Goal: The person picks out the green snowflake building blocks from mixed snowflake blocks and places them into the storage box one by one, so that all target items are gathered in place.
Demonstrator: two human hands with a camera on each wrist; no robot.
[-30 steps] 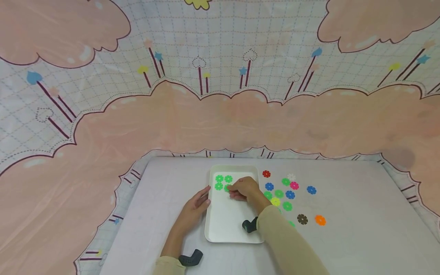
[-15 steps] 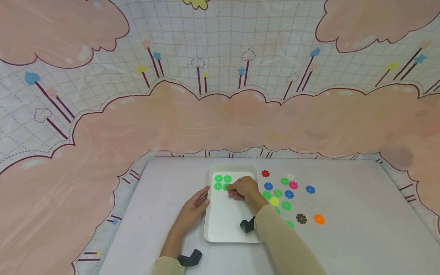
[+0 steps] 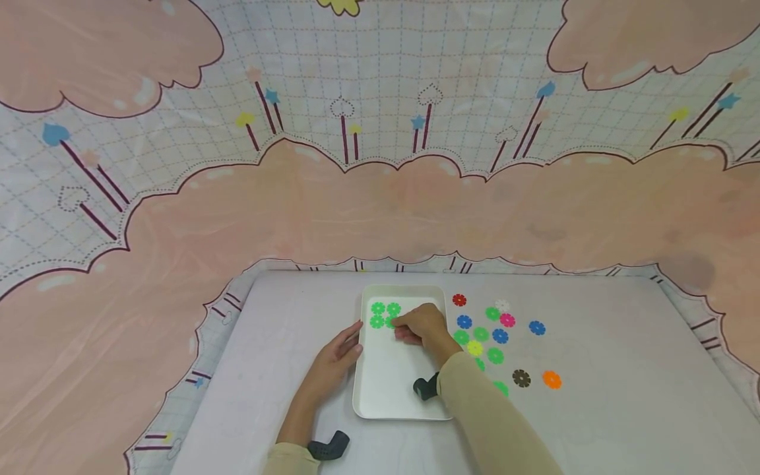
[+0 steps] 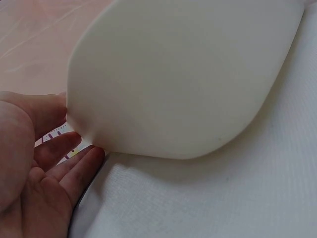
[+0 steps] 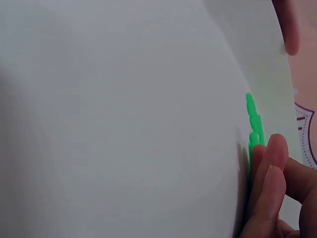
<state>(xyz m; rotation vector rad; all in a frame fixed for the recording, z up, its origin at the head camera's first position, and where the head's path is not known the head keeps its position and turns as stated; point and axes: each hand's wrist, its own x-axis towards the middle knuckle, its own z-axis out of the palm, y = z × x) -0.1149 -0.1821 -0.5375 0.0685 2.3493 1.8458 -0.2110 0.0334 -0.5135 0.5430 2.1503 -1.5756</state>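
In the head view a white tray (image 3: 392,386) holds green snowflake discs (image 3: 377,308) grouped at its far left end. My right hand (image 3: 424,328) reaches into the tray, thumb and fingertips at the near-right green snowflake disc (image 3: 389,322), which they partly hide. From the right wrist, the green discs (image 5: 254,119) appear edge-on beside curled fingers (image 5: 274,191). My left hand (image 3: 332,364) touches the tray's left side. The left wrist view has its thumb and fingers (image 4: 84,171) spread and fairly straight against the tray wall (image 4: 173,99).
Right of the tray lie loose snowflake discs: several green (image 3: 495,355), blue (image 3: 537,328), a red one (image 3: 460,300), a pink one (image 3: 507,320), a yellow one (image 3: 474,348), a white one (image 3: 502,305), a brown one (image 3: 521,378) and an orange one (image 3: 552,379). A patterned cloth (image 3: 380,211) hangs behind the table.
Both hands and the tray keep nearly the same place. The right wrist has shifted slightly left; the discs lie as before.
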